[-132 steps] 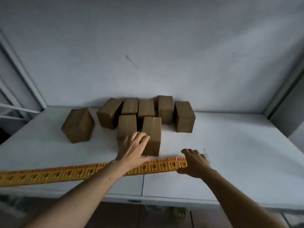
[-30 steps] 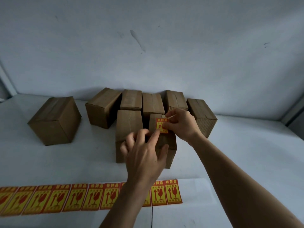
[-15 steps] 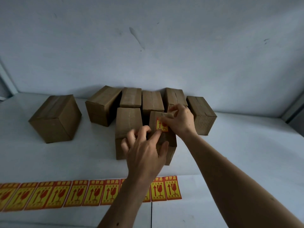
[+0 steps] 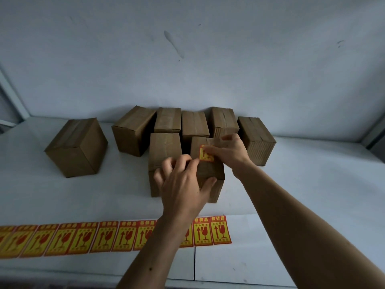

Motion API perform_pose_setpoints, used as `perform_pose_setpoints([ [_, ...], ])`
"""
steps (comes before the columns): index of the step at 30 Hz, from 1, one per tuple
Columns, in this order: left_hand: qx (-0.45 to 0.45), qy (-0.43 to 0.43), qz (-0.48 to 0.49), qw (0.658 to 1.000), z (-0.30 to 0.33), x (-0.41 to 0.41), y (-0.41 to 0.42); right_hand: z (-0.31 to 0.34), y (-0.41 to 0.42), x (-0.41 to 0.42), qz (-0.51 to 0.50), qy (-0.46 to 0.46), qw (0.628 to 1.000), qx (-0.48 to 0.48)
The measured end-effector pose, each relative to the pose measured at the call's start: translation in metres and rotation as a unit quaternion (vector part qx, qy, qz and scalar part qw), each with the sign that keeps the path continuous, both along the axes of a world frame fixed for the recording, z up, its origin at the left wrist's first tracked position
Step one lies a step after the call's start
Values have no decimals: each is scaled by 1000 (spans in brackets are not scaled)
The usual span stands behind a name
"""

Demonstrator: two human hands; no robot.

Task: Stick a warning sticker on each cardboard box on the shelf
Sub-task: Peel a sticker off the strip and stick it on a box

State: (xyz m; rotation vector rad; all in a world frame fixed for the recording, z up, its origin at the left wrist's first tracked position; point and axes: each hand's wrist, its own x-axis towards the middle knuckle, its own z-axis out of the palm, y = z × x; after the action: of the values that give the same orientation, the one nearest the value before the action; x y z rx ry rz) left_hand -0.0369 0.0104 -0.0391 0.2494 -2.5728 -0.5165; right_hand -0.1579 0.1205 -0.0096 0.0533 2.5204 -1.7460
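Several brown cardboard boxes stand on the white shelf (image 4: pixel 302 195). The front right box (image 4: pixel 210 170) carries a red and yellow warning sticker (image 4: pixel 205 154) on its top. My right hand (image 4: pixel 229 153) lies on that sticker, fingers pressing it flat against the cardboard. My left hand (image 4: pixel 183 186) grips the same box at its near end, thumb on the right side. A long strip of warning stickers (image 4: pixel 104 238) lies along the shelf's front edge, partly hidden by my left forearm.
A front left box (image 4: pixel 164 155) stands beside the held one. A lone box (image 4: pixel 77 147) sits apart at the left. Several more boxes (image 4: pixel 193 124) line the grey back wall, one (image 4: pixel 256 138) at the far right. Shelf posts rise at both sides.
Over the last second my right hand has laid the sticker down onto the box top and now presses it. My left hand keeps steadying the box. Earlier both hands were at the strip.
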Motion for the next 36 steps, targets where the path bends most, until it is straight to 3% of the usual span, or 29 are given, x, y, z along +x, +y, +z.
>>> perform_pose_setpoints([
  [4,-11,-47,-15,999,10,-2,-9,-5,-8,-12,-46,-14,999,-23],
  [10,-8,-94,-14,995,24,-6,-18,-1,4,6,14,-70,997,-38],
  [15,-46,-125,-42,990,31,-6,-17,4,15,29,50,-79,996,-7],
  [18,-42,-144,-50,987,37,-2,-16,4,21,45,53,-56,995,58],
  [22,-2,-165,-85,983,34,-2,-8,6,40,65,86,-43,993,70],
  [28,52,-205,-155,965,31,-9,48,3,99,88,8,-14,994,108],
  [36,32,-238,-269,933,29,-43,128,-1,184,84,-145,10,978,149],
])
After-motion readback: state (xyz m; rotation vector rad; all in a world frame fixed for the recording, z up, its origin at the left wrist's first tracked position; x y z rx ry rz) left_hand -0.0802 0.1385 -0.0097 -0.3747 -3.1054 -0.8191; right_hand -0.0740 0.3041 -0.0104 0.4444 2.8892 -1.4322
